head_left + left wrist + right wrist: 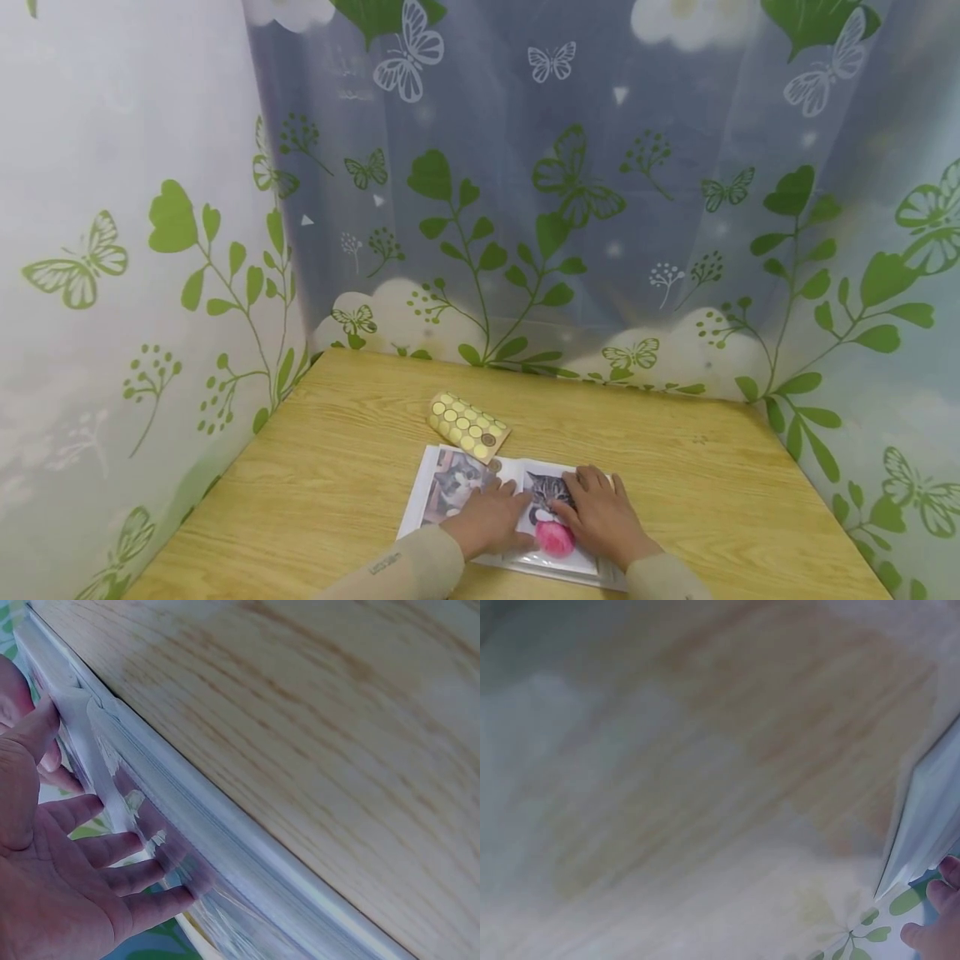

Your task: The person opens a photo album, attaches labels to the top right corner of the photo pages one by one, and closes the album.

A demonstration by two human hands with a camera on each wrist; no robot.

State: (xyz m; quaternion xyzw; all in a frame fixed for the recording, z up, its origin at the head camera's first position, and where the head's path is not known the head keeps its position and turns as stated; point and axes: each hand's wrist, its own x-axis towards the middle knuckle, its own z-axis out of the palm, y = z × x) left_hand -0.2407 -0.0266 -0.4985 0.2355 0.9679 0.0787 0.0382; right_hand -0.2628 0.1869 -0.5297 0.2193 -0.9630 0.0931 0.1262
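A photo album point(415, 507) lies spread open on the table. The left page holds a photo of a grey-and-white cat point(452, 483); the right page shows a tabby cat point(551, 487) with a fluffy pink patch below it. My left hand point(491, 518) rests across the inner part of the album, its fingers extended; up close, the left wrist view shows spread fingertips against a clear plastic sleeve point(135, 780). On the right page lies my right hand point(606, 518), fingers extended, partly covering the tabby photo. Only its fingertips point(937, 896) and the album's edge point(919, 832) appear in the right wrist view.
Just behind the album, touching or close to its upper edge, is a curled sheet of round yellow stickers point(467, 425). The wood-grain table point(660, 442) is enclosed by curtains point(487, 208) printed with leaves and butterflies.
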